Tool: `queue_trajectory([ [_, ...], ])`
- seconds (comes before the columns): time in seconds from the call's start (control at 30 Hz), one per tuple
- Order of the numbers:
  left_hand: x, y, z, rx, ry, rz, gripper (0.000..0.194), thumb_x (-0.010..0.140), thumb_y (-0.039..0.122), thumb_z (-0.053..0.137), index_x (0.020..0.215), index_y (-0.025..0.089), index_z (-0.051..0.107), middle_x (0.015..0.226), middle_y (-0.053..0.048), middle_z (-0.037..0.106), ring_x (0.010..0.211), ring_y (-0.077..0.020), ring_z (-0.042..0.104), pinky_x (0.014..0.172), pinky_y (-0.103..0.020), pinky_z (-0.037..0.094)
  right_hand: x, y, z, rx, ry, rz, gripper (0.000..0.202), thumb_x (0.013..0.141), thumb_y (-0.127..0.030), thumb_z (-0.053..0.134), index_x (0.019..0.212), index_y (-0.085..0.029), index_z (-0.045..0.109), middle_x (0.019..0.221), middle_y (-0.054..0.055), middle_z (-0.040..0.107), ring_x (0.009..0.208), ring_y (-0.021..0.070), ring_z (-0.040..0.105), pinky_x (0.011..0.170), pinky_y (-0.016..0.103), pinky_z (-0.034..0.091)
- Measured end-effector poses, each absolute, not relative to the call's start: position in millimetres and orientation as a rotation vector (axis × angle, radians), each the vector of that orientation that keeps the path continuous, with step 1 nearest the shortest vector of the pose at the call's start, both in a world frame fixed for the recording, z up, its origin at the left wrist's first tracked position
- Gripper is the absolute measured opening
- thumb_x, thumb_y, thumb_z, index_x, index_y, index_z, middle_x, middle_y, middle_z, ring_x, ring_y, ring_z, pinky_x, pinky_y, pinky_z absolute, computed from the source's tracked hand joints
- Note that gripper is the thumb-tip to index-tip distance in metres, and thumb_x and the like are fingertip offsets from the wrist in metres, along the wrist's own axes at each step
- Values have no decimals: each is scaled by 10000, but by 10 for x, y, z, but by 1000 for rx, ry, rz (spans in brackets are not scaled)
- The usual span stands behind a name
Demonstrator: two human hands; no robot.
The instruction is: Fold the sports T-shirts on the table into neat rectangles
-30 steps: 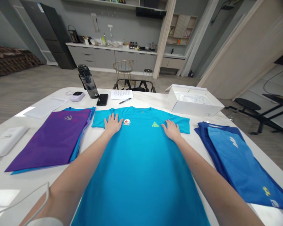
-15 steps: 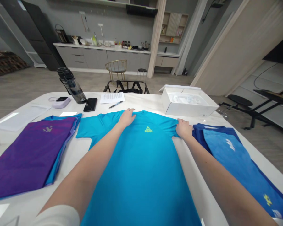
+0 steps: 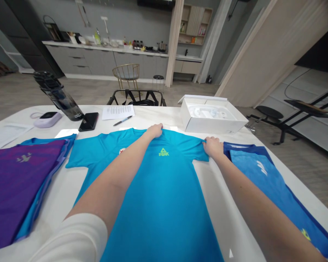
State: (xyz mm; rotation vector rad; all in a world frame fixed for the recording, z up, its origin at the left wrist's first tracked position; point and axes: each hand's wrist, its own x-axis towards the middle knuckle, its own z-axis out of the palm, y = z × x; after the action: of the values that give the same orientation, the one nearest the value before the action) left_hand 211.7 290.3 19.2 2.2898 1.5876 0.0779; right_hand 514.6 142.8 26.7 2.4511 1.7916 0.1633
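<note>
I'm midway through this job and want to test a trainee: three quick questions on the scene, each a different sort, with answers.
1. True or false: the right hand is at a sleeve of the middle shirt.

2. Which of these lies nearest the pen?
a) the box
b) the paper
c) the purple shirt

3. Fill in the missing word: the left hand is at the middle shirt's ___.

Key: 1 true; 2 b; 3 collar.
</note>
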Motion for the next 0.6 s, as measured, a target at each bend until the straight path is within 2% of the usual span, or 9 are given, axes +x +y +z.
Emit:
queue_trajectory([
  [0.1, 2139, 2959, 188, 2290, 1595, 77, 379, 948, 298, 501, 1307, 215, 589, 1272, -185, 667, 1160, -320, 655, 960, -421, 499, 5198, 1425, 281, 2469, 1857, 63, 302, 970, -320, 498, 1141, -151, 681, 1174, 185, 669, 1130, 332, 582, 889, 418, 474],
  [0.23, 2168, 3072, 220, 2275, 1558, 63, 292, 862, 287, 626, 1138, 208, 679, 1186, -157, 708, 1094, -291, 679, 941, -371, 512, 5271, 1397, 381, 2636, 1898, -114, 286, 897, -261, 573, 1155, -194, 678, 1024, 127, 718, 971, 274, 657, 805, 344, 484],
  [0.33, 2159, 3106, 246, 2268, 1523, 124, 255, 820, 258, 653, 1066, 218, 708, 1149, -130, 721, 1061, -275, 684, 935, -353, 516, 5301, 1318, 556, 2772, 1992, -263, 285, 839, -280, 641, 1092, -174, 718, 920, 95, 722, 889, 248, 660, 761, 312, 477],
  [0.4, 2133, 3095, 267, 2262, 1503, 193, 243, 809, 234, 650, 1042, 228, 720, 1146, -116, 723, 1063, -270, 681, 949, -355, 510, 5274, 1230, 745, 2845, 2077, -602, 261, 808, -362, 687, 973, -166, 737, 765, 54, 682, 735, 207, 627, 648, 286, 453],
  [0.5, 2073, 3070, 323, 2230, 1458, 301, 202, 774, 192, 663, 957, 220, 745, 1096, -101, 736, 1052, -263, 681, 967, -349, 502, 5099, 1079, 1145, 2788, 2064, -1439, 330, 767, -500, 751, 834, -185, 679, 534, -38, 495, 492, 118, 438, 468, 244, 303],
  [0.57, 2029, 3063, 373, 2186, 1414, 374, 165, 756, 168, 671, 896, 203, 751, 1013, -88, 749, 1001, -245, 692, 951, -328, 510, 4867, 1010, 1455, 2579, 2033, -1863, 390, 744, -543, 795, 773, -198, 614, 484, -81, 378, 439, 79, 311, 432, 230, 210],
  [0.6, 2009, 3058, 398, 2155, 1390, 411, 148, 757, 162, 669, 878, 194, 749, 960, -80, 754, 958, -230, 698, 926, -314, 521, 4717, 997, 1605, 2464, 2042, -1986, 405, 733, -540, 817, 758, -201, 595, 487, -87, 365, 433, 66, 280, 424, 226, 183],
])
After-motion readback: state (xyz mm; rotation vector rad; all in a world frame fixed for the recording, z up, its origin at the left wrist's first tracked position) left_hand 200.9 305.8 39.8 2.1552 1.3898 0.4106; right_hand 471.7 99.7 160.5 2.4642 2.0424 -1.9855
